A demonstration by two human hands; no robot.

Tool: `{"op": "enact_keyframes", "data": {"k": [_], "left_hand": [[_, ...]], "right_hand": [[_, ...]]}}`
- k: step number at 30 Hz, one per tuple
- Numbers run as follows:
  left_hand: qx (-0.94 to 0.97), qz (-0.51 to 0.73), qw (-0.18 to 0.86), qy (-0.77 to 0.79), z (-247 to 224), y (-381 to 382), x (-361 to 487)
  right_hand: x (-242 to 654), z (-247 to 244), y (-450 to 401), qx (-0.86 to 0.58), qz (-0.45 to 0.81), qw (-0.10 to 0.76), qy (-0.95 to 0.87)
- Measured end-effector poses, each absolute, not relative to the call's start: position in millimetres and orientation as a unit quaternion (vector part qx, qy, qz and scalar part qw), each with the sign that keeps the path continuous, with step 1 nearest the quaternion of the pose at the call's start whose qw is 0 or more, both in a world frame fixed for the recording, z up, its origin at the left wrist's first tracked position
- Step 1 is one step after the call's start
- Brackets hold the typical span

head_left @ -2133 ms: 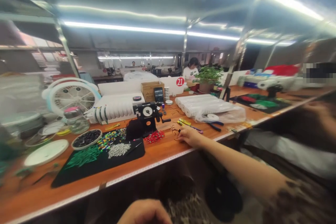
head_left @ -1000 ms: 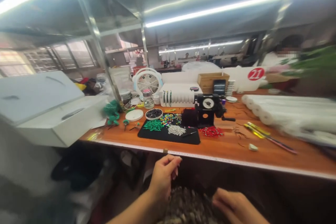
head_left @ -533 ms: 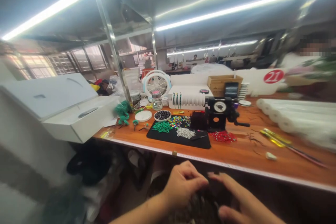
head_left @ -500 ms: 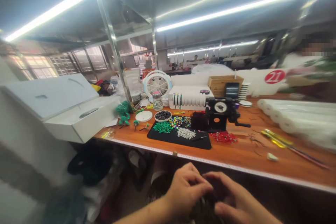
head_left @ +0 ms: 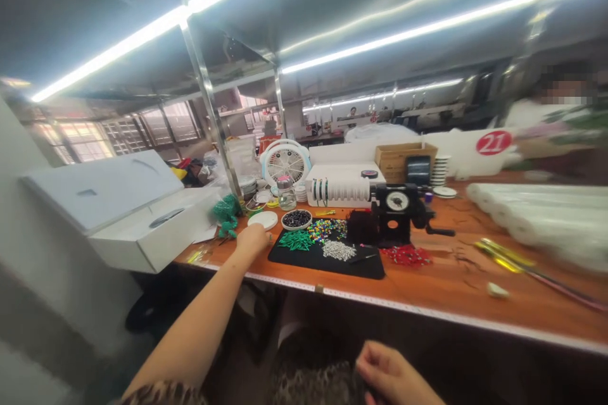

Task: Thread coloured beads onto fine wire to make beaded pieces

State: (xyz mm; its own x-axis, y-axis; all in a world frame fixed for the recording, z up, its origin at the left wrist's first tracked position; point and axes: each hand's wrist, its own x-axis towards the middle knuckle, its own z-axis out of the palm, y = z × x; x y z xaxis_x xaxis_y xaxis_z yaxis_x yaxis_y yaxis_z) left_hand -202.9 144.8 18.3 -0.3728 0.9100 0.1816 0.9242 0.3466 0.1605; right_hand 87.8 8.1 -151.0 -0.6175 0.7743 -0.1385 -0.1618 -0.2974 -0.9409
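My left hand (head_left: pixel 253 242) reaches out over the table, just left of a black mat (head_left: pixel 327 264) and in front of a white round lid (head_left: pixel 263 221). Its fingers point away and are hidden, so what they touch cannot be told. Low in the view, below the table edge, my right hand (head_left: pixel 387 372) is closed with its fingers curled; what it holds, if anything, is lost in the dark. The mat carries green pieces (head_left: pixel 295 240), multicoloured beads (head_left: pixel 327 228) and silvery beads (head_left: pixel 339 250). Behind it stands a dish of dark beads (head_left: pixel 297 219).
A black hand-cranked device (head_left: pixel 398 218) with white spools (head_left: pixel 342 190) stands behind the mat. Red strands (head_left: pixel 407 255) lie beside it. Green bundles (head_left: pixel 227 215) and an open white box (head_left: pixel 142 228) are left. Plastic-wrapped rolls (head_left: pixel 536 212) lie right. A person (head_left: pixel 546 120) is at far right.
My left hand has left my right hand's side and moved forward and left onto the table. My right hand has dropped lower and closed. The view has shifted slightly.
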Motion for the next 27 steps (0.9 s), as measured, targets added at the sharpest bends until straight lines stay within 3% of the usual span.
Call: {"op": "enact_keyframes", "data": {"k": [4, 9, 12, 14, 15, 17, 19, 22, 27], "left_hand": [[-0.564, -0.067, 0.027, -0.823, 11, 162, -206], [-0.589, -0.116, 0.067, -0.797, 15, 158, -205], [-0.594, -0.223, 0.141, -0.760, 28, 141, -199], [-0.562, -0.418, 0.154, -0.697, 33, 121, -183], [-0.528, -0.542, 0.103, -0.646, 32, 108, -171], [-0.479, -0.681, -0.131, -0.539, 20, 80, -137], [-0.441, -0.653, -0.402, -0.466, -4, 50, -97], [-0.352, -0.494, -0.662, -0.439, -46, 14, -45], [-0.324, -0.455, -0.721, -0.410, -77, -3, -17]], "right_hand": [[84, -156, 15, -0.325, 0.721, 0.332, -0.514], [87, -156, 21, -0.353, 0.712, 0.332, -0.509], [89, -152, 21, -0.357, 0.720, 0.329, -0.496], [89, -148, 19, -0.347, 0.738, 0.325, -0.479], [88, -146, 19, -0.342, 0.746, 0.324, -0.470], [89, -141, 16, -0.334, 0.753, 0.334, -0.458], [92, -134, 13, -0.342, 0.733, 0.381, -0.447], [101, -120, 9, -0.372, 0.666, 0.485, -0.426], [116, -100, 4, -0.409, 0.582, 0.556, -0.429]]}}
